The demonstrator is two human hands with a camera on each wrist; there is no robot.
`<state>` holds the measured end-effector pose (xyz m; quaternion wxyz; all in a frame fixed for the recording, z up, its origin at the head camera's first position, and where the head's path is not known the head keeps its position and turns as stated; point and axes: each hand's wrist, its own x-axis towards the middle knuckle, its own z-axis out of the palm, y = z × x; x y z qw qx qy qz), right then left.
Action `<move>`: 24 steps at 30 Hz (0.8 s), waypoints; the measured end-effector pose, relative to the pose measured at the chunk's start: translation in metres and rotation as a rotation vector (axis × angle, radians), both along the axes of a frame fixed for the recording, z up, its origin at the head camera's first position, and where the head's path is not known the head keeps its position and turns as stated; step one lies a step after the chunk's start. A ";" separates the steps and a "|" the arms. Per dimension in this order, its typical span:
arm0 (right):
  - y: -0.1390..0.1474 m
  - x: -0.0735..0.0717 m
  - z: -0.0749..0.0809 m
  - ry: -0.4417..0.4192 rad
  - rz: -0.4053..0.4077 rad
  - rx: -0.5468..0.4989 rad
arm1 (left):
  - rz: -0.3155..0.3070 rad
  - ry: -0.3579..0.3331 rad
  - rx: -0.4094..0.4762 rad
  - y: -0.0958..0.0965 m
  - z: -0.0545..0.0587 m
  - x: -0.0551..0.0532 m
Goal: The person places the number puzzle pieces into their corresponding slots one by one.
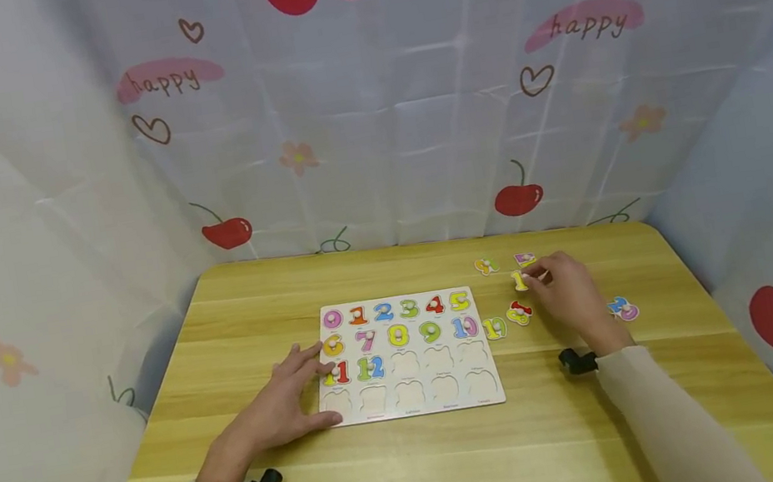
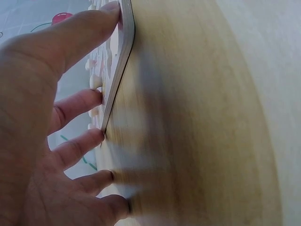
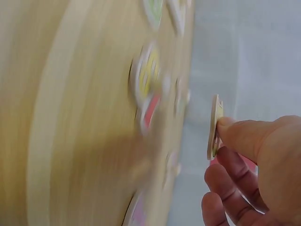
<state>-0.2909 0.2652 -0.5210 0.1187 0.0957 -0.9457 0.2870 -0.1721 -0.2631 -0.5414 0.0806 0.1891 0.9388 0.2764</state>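
Note:
A white wooden number puzzle board point(image 1: 414, 418) lies on the table, its upper rows filled with coloured number pieces up to the 12 point(image 1: 370, 368). Bare recesses show in the lower rows. My left hand point(image 1: 269, 407) rests spread at the board's left side, the thumb point(image 2: 84, 35) on its near corner and other fingertips at the edge or on the table. Between thumb and fingers, my right hand point(image 1: 569, 292) pinches a yellow number piece point(image 3: 214, 129), held above the table right of the board; its first digit looks like a 1, the rest is covered.
Several loose number pieces lie right of the board: a green-yellow one point(image 1: 495, 328), a red and yellow one point(image 1: 519, 313), an orange-green one point(image 1: 487, 266), a purple one point(image 1: 525, 259) and a blue-purple one point(image 1: 623, 309). A cherry-print curtain point(image 1: 379, 192) borders the wooden table point(image 1: 424, 479).

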 end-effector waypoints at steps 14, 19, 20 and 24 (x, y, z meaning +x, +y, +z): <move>-0.088 0.038 0.004 0.055 0.236 0.006 | -0.005 -0.007 0.003 0.002 0.002 0.000; -0.122 0.051 0.000 0.030 0.336 0.045 | -0.009 0.006 0.000 0.001 0.001 -0.001; -0.128 0.053 -0.001 0.029 0.353 0.053 | -0.010 0.008 -0.001 0.001 0.001 -0.001; -0.149 0.060 -0.004 0.013 0.401 0.103 | -0.016 0.010 -0.001 0.000 0.001 0.000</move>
